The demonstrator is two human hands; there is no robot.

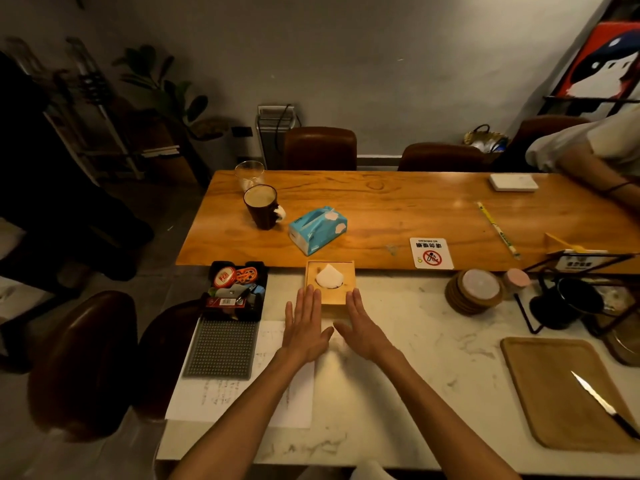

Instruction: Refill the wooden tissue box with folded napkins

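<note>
Nearest on the white marble counter [398,393]: two hands, left hand [304,327] and right hand [362,329], palms down, fingers [308,299] spread and released, gripping nothing, tips flanking the near edge of one wooden tissue box [329,284], probably to steady or square it. Poking from the lid's hole, one white napkin [329,276], so likely already refilled. Off to the right, one wooden tray [561,393] with one knife [602,403]. Beyond, on the wooden table, one blue tissue pack [317,230], one mug [261,207], one glass [249,173].
</note>
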